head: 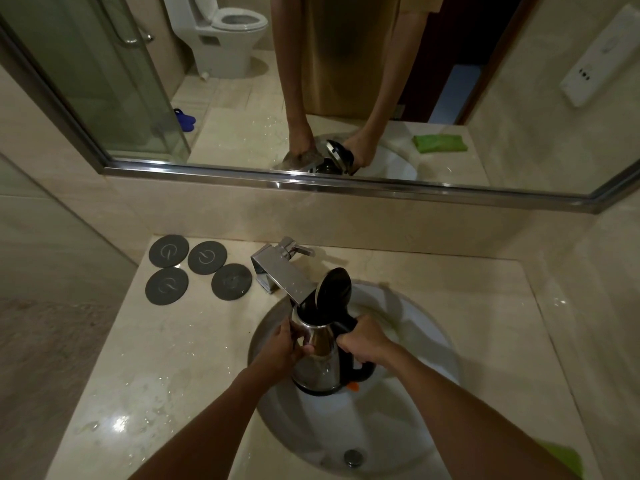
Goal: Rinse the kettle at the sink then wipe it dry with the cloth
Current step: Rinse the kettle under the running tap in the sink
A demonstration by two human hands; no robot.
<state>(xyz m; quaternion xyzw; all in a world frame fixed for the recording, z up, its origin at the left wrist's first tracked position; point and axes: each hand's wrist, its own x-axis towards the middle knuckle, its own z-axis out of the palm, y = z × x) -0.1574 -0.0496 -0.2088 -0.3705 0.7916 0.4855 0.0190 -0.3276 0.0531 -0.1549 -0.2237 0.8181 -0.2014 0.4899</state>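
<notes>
A steel kettle (pixel 320 365) with a black handle and base is held upright over the white sink basin (pixel 408 420). Its black lid (pixel 334 285) stands open, and the mouth sits under the spout of the chrome faucet (pixel 280 271). My right hand (pixel 367 341) grips the black handle. My left hand (pixel 282 348) holds the steel body on its left side, thumb across the front. I cannot tell whether water is running. A green cloth (pixel 564 460) lies on the counter at the lower right, partly hidden by my right forearm.
Several dark round coasters (pixel 199 268) lie on the marble counter (pixel 145 375) left of the faucet. The sink drain (pixel 353 457) is near the front. A wide mirror (pixel 242 81) above reflects the hands, kettle, cloth, toilet and shower door.
</notes>
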